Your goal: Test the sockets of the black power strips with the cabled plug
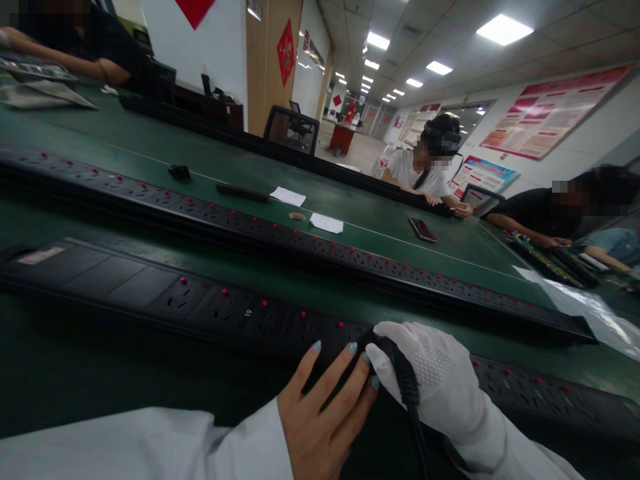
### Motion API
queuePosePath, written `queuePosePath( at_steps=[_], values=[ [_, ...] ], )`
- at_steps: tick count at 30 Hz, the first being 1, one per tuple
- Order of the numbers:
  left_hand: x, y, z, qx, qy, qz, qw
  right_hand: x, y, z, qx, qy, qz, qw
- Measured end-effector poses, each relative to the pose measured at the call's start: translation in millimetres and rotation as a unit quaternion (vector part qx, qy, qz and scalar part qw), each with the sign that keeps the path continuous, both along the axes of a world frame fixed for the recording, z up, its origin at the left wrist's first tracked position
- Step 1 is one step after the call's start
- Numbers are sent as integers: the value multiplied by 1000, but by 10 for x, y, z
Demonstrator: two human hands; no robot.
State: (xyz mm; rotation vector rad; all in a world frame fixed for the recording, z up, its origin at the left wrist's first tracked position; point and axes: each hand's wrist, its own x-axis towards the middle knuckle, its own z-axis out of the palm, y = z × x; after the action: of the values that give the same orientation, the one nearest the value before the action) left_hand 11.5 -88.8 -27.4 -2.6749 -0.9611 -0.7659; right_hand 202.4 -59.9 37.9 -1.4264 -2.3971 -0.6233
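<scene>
A long black power strip (200, 300) with red indicator lights and rows of sockets lies across the green table in front of me. My right hand (435, 373), in a white dotted glove, grips a black power plug (393, 353) against the strip's sockets. The plug's thick cord (417, 427) hangs down toward me. How deep the plug sits is hidden by my fingers. My left hand (330, 407), bare with light blue nails, rests with spread fingers on the strip's near edge, just left of the plug.
A second long power strip (300, 240) lies beyond. Farther back are paper slips (327, 223), a phone (423, 229), a small black part (179, 173) and a black bar (243, 193). People sit around the table; clear plastic (595, 307) lies at right.
</scene>
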Motion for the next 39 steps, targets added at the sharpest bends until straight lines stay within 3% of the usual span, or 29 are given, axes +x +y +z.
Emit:
queuePosePath(
  at_steps=[39],
  values=[
    [1, 13, -23, 9, -14, -5, 1000, -2, -4, 0, -1, -2, -5, 1000]
  ],
)
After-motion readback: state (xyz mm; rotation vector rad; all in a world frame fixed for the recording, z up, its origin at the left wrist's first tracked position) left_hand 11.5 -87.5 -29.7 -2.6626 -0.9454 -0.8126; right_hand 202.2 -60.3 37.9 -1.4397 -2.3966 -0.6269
